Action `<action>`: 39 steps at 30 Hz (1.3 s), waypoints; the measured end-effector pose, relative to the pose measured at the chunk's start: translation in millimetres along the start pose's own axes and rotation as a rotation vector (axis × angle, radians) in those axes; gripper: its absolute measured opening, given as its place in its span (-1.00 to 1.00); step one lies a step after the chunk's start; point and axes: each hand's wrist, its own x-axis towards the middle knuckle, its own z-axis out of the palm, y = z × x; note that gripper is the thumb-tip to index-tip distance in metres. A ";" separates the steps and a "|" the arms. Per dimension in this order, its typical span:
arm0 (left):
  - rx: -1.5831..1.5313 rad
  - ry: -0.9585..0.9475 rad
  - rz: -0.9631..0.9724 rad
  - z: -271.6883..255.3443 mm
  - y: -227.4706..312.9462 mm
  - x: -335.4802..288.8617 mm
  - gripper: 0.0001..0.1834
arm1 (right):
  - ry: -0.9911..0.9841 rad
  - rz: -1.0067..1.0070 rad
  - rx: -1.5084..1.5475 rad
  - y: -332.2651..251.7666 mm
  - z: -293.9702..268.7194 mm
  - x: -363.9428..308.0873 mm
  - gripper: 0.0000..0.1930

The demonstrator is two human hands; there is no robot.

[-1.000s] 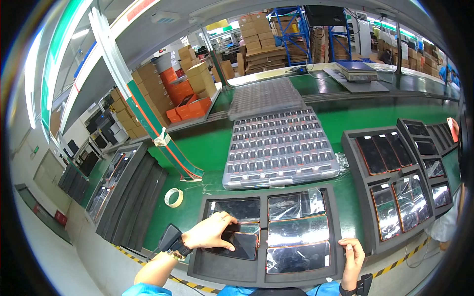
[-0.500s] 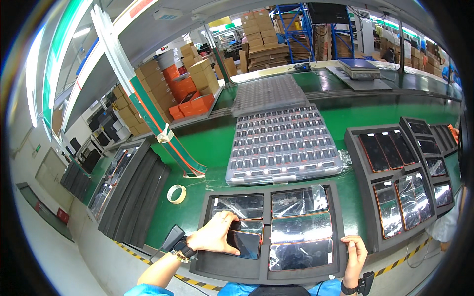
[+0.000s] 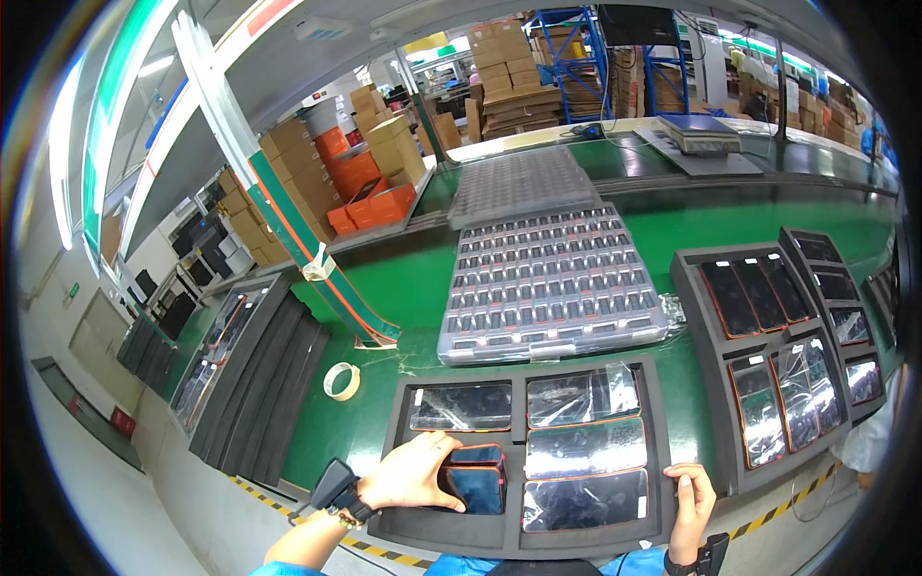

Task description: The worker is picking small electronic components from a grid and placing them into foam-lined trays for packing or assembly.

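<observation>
A dark foam tray [image 3: 519,379] lies in front of me with several black-screened smartphones with orange edges in its two columns. My left hand [image 3: 415,475] reaches into the left column, fingers and thumb closed across two smartphones: the nearer one [image 3: 477,490] and one just behind it [image 3: 480,454]. Both look tilted; the hand hides their left ends. Farther back in that column lies another smartphone [image 3: 461,407]. Three film-covered smartphones [image 3: 586,501] fill the right column. Beside the tray's right edge is my right hand [image 3: 690,494], its fingers loosely bent, holding nothing visible.
Behind the tray stands a clear plastic case [image 3: 552,278] with rows of small dark parts. More phone-filled foam trays [image 3: 711,336] lie at right; stacked foam trays [image 3: 259,374] stand at left. A tape roll [image 3: 342,381] and a green-and-metal post [image 3: 288,216] are near the left.
My left hand has drawn slightly nearer, and the two smartphones under it have shifted and tilted up. My right hand stays by the tray's edge.
</observation>
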 end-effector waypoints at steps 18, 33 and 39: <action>0.020 -0.128 -0.057 -6.0 6.1 -40.8 -0.30 | -0.025 -0.008 0.026 2.5 -0.8 2.3 -0.79; -0.139 -0.064 0.192 -2.4 -34.5 10.1 -0.07 | -0.020 -0.021 0.013 4.4 -1.8 0.9 -0.78; -0.133 0.027 0.179 -21.0 -28.7 15.2 -0.48 | -0.017 -0.020 0.000 2.9 -1.7 1.7 -0.78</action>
